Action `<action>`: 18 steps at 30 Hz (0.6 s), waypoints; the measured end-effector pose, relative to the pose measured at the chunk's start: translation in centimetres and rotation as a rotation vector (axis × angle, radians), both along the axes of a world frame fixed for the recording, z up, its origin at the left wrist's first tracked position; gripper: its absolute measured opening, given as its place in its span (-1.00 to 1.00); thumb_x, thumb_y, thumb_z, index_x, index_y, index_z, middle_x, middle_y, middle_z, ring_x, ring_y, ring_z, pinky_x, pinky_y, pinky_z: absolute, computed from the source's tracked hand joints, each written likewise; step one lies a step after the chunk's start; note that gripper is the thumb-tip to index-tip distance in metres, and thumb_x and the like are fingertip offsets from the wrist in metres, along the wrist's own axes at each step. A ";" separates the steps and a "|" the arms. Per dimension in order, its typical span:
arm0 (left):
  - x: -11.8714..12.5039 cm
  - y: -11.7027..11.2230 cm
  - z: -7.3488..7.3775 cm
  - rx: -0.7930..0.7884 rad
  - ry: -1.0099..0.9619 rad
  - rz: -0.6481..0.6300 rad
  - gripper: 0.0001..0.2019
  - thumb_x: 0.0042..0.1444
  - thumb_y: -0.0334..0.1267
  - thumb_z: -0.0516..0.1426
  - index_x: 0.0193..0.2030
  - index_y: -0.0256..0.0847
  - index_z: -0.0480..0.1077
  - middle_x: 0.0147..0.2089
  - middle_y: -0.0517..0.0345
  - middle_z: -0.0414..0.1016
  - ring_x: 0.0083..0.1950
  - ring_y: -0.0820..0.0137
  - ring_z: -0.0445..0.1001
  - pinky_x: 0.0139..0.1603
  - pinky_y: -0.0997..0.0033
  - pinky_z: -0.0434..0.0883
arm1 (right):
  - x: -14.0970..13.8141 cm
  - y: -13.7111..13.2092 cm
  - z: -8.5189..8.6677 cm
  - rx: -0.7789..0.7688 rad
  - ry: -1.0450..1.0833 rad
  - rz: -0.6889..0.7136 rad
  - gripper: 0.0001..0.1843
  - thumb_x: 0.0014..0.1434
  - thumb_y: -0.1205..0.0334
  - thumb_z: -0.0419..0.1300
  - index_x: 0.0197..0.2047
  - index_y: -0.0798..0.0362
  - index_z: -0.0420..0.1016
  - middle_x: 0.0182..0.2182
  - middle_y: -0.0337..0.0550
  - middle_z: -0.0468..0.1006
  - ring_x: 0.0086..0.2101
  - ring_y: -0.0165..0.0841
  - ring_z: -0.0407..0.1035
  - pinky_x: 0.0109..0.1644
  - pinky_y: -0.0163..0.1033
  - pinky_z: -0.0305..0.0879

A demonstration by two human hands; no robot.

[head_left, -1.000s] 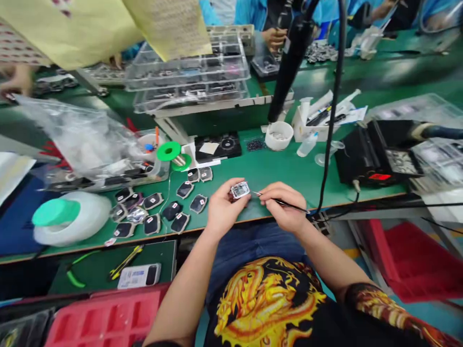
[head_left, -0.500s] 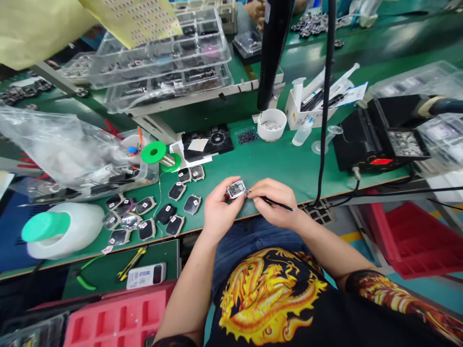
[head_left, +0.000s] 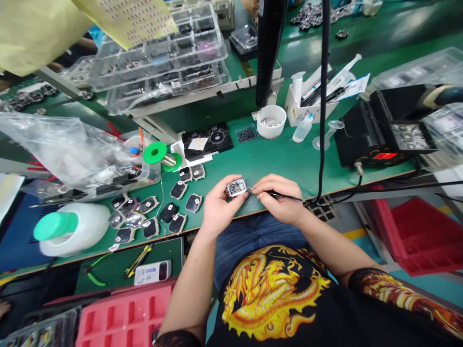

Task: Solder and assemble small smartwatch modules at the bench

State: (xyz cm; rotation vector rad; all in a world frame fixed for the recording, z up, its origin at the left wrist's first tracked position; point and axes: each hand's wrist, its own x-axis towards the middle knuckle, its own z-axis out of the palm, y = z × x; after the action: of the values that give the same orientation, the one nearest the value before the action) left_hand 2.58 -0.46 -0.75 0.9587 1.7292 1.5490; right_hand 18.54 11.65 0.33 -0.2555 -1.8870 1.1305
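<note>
My left hand (head_left: 219,208) pinches a small silver rectangular watch-like part (head_left: 237,187) just above the front edge of the green bench mat (head_left: 285,161). My right hand (head_left: 280,198) is closed around thin black tweezers (head_left: 280,195), whose tip touches the right side of the part. Several dark, similar parts (head_left: 159,212) with small white labels lie in rows on the mat to the left of my left hand.
A black heating station (head_left: 379,130) with a red display sits at right. A hanging black tool (head_left: 269,48) and cable (head_left: 321,96) drop in front. A white cup (head_left: 271,121), green solder spool (head_left: 155,153), clear plastic bag (head_left: 61,144), white jug (head_left: 72,227), red trays (head_left: 123,318).
The view has tilted slightly down and shifted. My hands stay together at the bench edge, and the tweezers' tip has stayed against the part.
</note>
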 end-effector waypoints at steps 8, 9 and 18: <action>-0.2 -0.4 -0.1 -0.006 0.034 -0.063 -0.53 0.10 -0.16 0.46 0.16 -0.13 0.60 0.05 0.05 0.66 -0.05 0.34 0.61 0.02 0.38 0.56 | -0.1 0.4 -0.4 -0.049 -0.020 0.039 -0.88 0.40 0.27 0.34 -0.07 -0.03 0.75 -0.16 -0.12 0.73 -0.18 -0.26 0.62 -0.02 -0.15 0.59; -0.3 -0.4 -0.1 -0.012 0.045 -0.074 -0.53 0.11 -0.17 0.45 0.16 -0.12 0.60 0.03 0.06 0.66 -0.06 0.34 0.60 0.00 0.38 0.56 | -0.1 0.5 -0.4 -0.086 -0.028 0.042 -0.89 0.39 0.28 0.36 -0.09 -0.03 0.75 -0.18 -0.14 0.73 -0.20 -0.28 0.62 -0.04 -0.17 0.59; -0.4 -0.5 0.1 -0.034 0.092 -0.113 -0.53 0.04 -0.20 0.48 0.12 -0.12 0.61 -0.02 0.08 0.66 -0.13 0.37 0.58 -0.10 0.42 0.54 | 0.2 1.0 -0.4 -0.247 -0.101 0.097 -0.89 0.33 0.28 0.35 -0.17 -0.01 0.76 -0.26 -0.15 0.72 -0.27 -0.27 0.61 -0.15 -0.18 0.55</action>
State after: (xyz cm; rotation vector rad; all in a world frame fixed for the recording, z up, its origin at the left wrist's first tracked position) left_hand 2.23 -0.99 -0.63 1.1066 1.7275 1.4194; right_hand 18.74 12.69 -0.03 -0.3676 -1.8625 1.4428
